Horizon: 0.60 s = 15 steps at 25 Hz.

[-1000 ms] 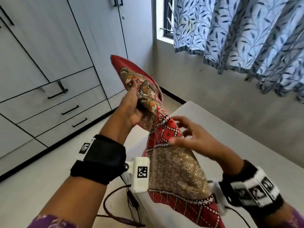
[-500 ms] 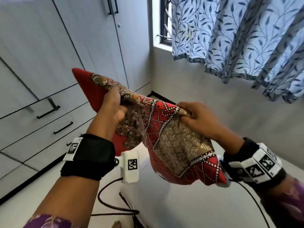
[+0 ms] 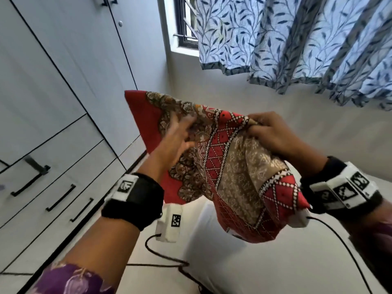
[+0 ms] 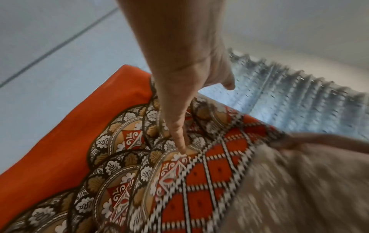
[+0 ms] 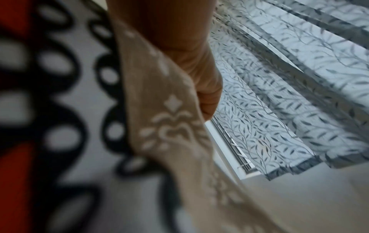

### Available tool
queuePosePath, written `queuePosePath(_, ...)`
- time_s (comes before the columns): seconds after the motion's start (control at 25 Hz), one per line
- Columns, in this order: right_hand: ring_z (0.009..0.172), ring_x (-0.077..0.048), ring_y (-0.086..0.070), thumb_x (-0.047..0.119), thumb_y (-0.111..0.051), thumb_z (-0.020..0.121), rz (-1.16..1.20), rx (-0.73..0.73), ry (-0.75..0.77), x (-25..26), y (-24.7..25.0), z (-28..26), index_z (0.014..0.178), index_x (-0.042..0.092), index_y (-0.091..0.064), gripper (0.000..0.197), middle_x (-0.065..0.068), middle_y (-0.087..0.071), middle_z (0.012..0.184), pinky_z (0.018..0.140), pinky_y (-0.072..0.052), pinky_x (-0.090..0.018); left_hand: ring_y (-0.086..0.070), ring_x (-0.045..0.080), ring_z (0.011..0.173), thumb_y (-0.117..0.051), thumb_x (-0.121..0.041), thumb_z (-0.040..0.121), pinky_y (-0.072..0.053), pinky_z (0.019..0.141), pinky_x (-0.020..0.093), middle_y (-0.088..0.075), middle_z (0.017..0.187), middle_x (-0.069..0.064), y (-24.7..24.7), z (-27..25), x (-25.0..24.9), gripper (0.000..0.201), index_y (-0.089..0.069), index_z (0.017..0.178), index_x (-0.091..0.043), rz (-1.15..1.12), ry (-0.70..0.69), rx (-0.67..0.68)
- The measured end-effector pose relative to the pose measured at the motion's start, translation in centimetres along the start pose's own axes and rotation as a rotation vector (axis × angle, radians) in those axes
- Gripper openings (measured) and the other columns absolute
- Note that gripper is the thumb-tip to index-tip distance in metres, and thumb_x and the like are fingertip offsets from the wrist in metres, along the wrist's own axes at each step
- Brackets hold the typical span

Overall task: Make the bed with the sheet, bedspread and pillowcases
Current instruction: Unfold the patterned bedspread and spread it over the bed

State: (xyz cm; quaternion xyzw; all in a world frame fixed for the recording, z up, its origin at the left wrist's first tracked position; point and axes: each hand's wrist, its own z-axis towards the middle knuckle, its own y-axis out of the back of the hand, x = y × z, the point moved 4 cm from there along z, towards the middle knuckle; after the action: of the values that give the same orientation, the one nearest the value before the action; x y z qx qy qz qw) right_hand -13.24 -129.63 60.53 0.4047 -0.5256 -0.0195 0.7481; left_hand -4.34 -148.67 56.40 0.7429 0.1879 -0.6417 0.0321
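**Patterned cloth held up over the bare mattress**

The folded cloth [image 3: 222,166], red with brown and beige printed panels, hangs in the air in front of the person, above the white mattress [image 3: 244,268] that fills the head view from 4 to 6 o'clock. Whether it is the sheet, the bedspread or a pillowcase cannot be told while it is bunched like this.

The right hand [image 3: 273,134] is clamped on a gathered edge of the cloth at about 2 o'clock of the bundle, fingers curled tight over the fabric; the right wrist view shows the beige part draping down past the fist. This hand seems to carry the weight, so the loose folds fall free below it. The left hand [image 3: 178,136] lies against the brown patterned face at 10 o'clock, its fingers straight and spread, gripping nothing; in the left wrist view one finger [image 4: 177,126] presses on the print. Probably it is feeling for an edge or a layer to open the cloth out.

The mattress looks uncovered and smooth, so the bed-making is likely at an early stage. White wardrobe doors and drawers [image 3: 53,166] with dark handles stand at 9 o'clock. A blue leaf-print curtain [image 3: 297,39] hangs at 1 o'clock, with a barred window [image 3: 185,24] at 12. Dark cables [image 3: 161,257] trail from the wrist cameras.
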Motion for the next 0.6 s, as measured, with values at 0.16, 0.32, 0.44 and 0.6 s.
queuePosePath(0.16, 0.068, -0.017, -0.058, 0.008, -0.069, 0.066, 0.277, -0.140, -0.151, 0.9, -2.1, 2.6, 0.075, 0.008, -0.073, 0.010, -0.008, -0.067, 0.073, 0.070, -0.048, -0.031, -0.022, 0.025, 0.145, -0.078, -0.066, 0.055, -0.026, 0.115, 0.050, -0.004, 0.162, 0.004, -2.6, -1.6, 2.8, 0.129, 0.010, 0.147, -0.049, 0.343, -0.065, 0.241)
queuePosePath(0.32, 0.043, 0.001, -0.052, -0.009, -0.062, 0.077, 0.393, -0.276, -0.244, 1.4, -0.9, 4.4, 0.071, 0.007, -0.071, 0.020, 0.012, -0.060, 0.046, 0.051, -0.045, -0.011, -0.004, 0.018, 0.148, -0.071, -0.072, 0.047, -0.017, 0.120, 0.047, 0.000, 0.158, -0.007, -5.6, -3.7, 2.7, 0.128, 0.001, 0.149, -0.042, 0.605, -0.398, 0.284)
queuePosePath(0.44, 0.035, 0.007, -0.048, -0.003, -0.058, 0.086, 0.439, -0.389, -0.316, 0.8, 1.1, 6.3, 0.087, 0.009, -0.073, 0.019, 0.009, -0.058, 0.053, 0.045, -0.040, -0.007, -0.019, 0.019, 0.138, -0.068, -0.071, 0.051, -0.030, 0.113, 0.035, -0.019, 0.146, 0.000, -5.8, -3.3, 0.2, 0.118, -0.015, 0.148, -0.031, 0.717, -0.609, 0.153)
queuePosePath(0.6, 0.048, -0.016, -0.061, -0.010, -0.055, 0.081, 0.738, -0.580, -0.354, -1.5, 2.3, 10.3, 0.061, 0.003, -0.057, 0.024, -0.004, -0.060, 0.049, 0.061, -0.054, -0.032, -0.054, 0.017, 0.103, -0.066, -0.040, 0.074, -0.050, 0.085, 0.034, -0.055, 0.117, -0.001, -2.5, 1.7, -0.8, 0.057, -0.056, 0.126, -0.020, 0.766, -0.606, -0.060)
